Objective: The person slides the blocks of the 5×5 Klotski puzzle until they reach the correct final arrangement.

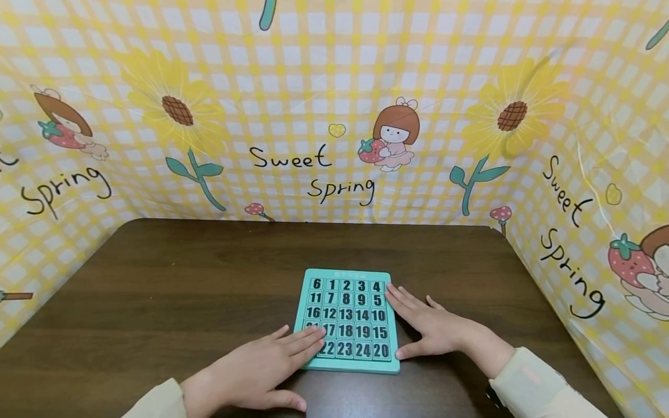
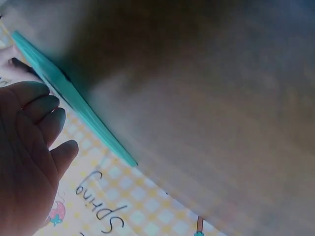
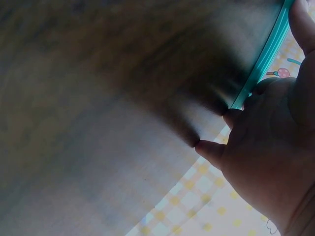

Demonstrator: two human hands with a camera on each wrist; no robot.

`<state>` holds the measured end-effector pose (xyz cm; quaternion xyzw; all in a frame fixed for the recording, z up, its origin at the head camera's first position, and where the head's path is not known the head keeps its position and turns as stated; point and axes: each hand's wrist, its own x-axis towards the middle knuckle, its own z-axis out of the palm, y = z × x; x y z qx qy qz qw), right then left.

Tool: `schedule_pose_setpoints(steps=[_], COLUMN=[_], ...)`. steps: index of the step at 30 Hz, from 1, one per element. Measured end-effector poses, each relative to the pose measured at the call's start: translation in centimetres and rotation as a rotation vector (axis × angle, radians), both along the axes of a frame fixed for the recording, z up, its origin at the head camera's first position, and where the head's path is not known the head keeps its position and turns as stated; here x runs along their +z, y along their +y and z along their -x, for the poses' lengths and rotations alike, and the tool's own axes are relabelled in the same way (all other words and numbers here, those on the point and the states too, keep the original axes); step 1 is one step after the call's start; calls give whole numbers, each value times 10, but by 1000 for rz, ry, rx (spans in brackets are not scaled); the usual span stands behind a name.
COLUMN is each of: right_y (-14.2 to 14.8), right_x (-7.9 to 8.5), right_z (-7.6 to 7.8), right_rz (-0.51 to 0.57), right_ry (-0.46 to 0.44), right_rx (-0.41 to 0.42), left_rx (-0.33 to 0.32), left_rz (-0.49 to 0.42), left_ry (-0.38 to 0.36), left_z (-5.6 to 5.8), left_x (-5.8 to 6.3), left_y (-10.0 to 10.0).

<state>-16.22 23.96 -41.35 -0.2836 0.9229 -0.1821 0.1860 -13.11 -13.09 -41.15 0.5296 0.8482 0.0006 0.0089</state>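
A turquoise number slide puzzle (image 1: 346, 364) lies flat on the table, its black-numbered tiles in rows. The top row reads 6, 1, 2, 3, 4. My left hand (image 1: 256, 367) reaches over its lower left part with fingers straight; they partly cover the 21 tile and hide the bottom left cell. Along the right side lies my right hand (image 1: 436, 326), fingers extended against the frame near the top rows and thumb at the lower right corner. In the left wrist view, the puzzle's edge (image 2: 88, 114) appears beside the left fingers. The right wrist view shows right fingertips at the frame (image 3: 263, 61).
The dark wood-grain table (image 1: 209, 267) has rounded far corners. A yellow-and-white checked cloth (image 1: 303, 87) with flowers, cartoon figures and lettering stands around its back and sides. Light sleeves (image 1: 538, 383) cover the forearms.
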Motion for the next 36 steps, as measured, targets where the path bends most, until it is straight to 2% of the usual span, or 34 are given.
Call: schedule_pose_setpoints(steps=[8, 13, 25, 36], right_y=[0, -1, 0, 1], right_x=[-1, -2, -2, -4], right_z=[0, 0, 0, 2], right_rz=[-5, -6, -17, -24], right_ry=[-8, -8, -9, 0], right_rx=[-9, -6, -15, -8], left_rx=[93, 124, 138, 107], left_rz=[-15, 9, 20, -14], left_ry=[-86, -142, -156, -114], left_z=[15, 18, 10, -2], left_x=[8, 9, 9, 6], left_y=[-9, -13, -14, -18])
